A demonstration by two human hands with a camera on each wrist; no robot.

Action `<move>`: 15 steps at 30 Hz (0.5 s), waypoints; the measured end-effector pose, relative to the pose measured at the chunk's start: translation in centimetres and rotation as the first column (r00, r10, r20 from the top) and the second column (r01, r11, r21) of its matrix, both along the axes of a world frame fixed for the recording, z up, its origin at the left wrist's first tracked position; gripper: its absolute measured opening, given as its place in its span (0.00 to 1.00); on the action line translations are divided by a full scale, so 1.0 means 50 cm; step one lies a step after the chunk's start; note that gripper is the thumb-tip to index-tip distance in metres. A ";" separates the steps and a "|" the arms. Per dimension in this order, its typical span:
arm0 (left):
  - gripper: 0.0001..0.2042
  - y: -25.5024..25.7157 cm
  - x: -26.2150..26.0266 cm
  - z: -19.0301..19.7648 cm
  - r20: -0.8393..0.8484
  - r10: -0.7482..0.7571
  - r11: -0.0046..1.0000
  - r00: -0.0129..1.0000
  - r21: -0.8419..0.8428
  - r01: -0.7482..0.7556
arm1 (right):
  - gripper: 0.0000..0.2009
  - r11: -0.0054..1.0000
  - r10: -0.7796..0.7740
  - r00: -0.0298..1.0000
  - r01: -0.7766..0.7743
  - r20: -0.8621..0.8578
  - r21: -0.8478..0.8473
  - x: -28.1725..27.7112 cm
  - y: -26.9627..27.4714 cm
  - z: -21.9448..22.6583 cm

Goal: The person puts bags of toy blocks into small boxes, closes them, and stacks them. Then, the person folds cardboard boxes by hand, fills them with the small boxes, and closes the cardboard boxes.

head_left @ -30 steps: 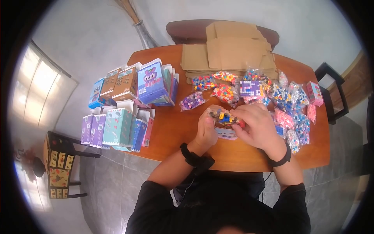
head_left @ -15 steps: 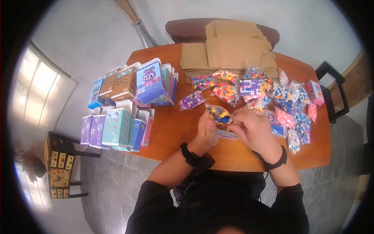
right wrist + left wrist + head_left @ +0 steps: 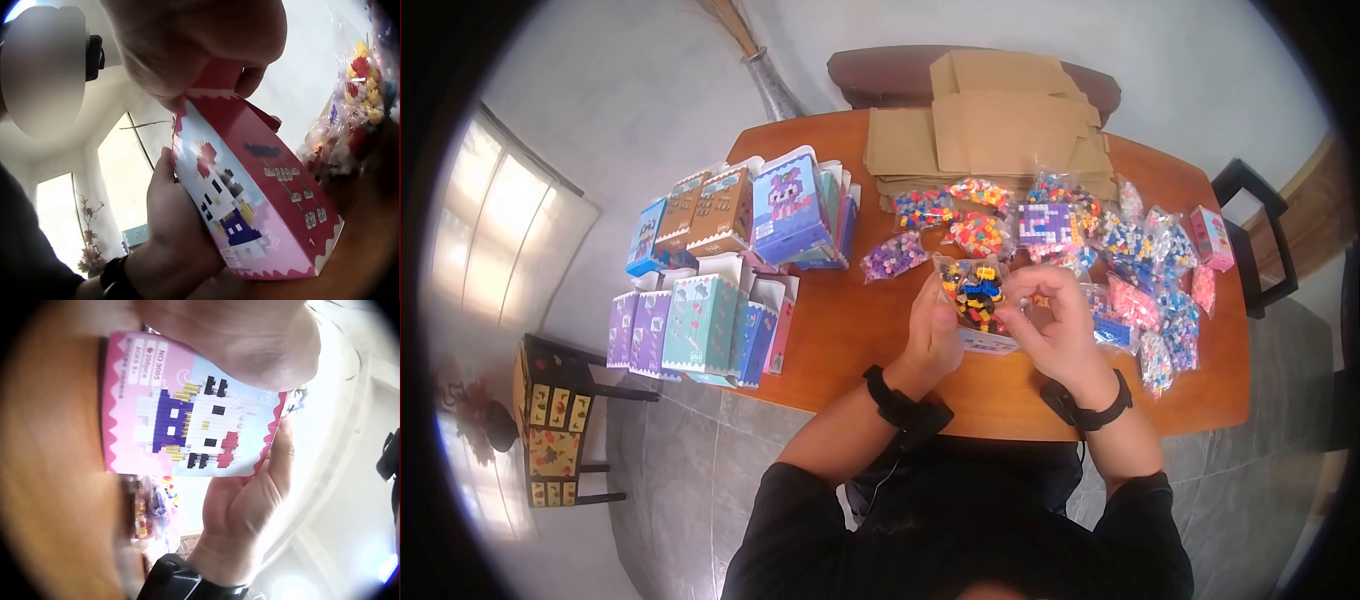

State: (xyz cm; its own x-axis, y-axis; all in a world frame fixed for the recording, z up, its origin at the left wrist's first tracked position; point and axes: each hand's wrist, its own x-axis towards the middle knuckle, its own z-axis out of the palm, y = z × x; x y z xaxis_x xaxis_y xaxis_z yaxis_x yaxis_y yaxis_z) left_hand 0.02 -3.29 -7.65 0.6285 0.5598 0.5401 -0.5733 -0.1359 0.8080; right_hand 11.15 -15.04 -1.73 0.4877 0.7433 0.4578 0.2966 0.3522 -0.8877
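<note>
A pink and red toy-brick box (image 3: 187, 419) with a pixel cat picture stands upright near the table's front edge, shown on two sides in the right wrist view. My left hand (image 3: 932, 325) grips the box along its left side. A clear bag of mixed bricks (image 3: 978, 292), black, yellow and blue, bulges at the box's top. My right hand (image 3: 1055, 325) is at the bag's right edge with bent fingers and the thumb against it. From the right wrist, this hand covers the box's top, over a red flap (image 3: 215, 76).
Printed boxes (image 3: 790, 205) stand in rows on the left of the table (image 3: 840, 330). Flattened brown cardboard (image 3: 1000, 135) is stacked at the back. Several bags of bricks (image 3: 1135, 300) cover the right side, with a small pink box (image 3: 1211, 238) beyond them.
The bag of bricks has turned, now showing its wide face above the box. My right hand's fingers have spread and shifted a little right, while the left hand keeps its place.
</note>
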 end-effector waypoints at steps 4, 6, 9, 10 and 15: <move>0.35 0.004 -0.010 -0.014 -0.074 0.053 0.998 0.996 0.028 -0.051 | 0.20 0.998 -0.014 0.801 0.050 0.599 -0.042 0.025 -0.006 0.027; 0.34 0.010 -0.004 -0.017 -0.044 0.120 0.990 0.992 0.085 -0.116 | 0.19 0.999 -0.013 0.694 0.030 0.720 -0.010 0.022 -0.007 0.039; 0.32 0.013 -0.003 -0.017 -0.003 0.189 0.972 0.982 0.141 -0.186 | 0.17 0.999 -0.021 0.749 -0.001 0.662 0.032 0.027 -0.013 0.039; 0.31 0.013 -0.003 -0.017 0.003 0.192 0.972 0.981 0.139 -0.191 | 0.17 0.999 -0.021 0.750 -0.001 0.661 0.033 0.032 -0.013 0.035; 0.32 0.016 -0.003 0.002 0.003 0.192 0.963 0.981 0.192 -0.189 | 0.09 0.988 -0.105 0.941 0.136 0.321 -0.075 0.033 -0.019 0.034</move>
State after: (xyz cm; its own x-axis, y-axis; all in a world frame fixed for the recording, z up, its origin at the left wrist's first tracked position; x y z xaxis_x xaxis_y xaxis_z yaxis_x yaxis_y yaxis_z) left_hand -0.15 -2.51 -7.56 0.5295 0.5578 0.6391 -0.5094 -0.3933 0.7654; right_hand 12.80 -15.98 -0.05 0.4181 0.7357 0.5328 0.6018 0.2151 -0.7692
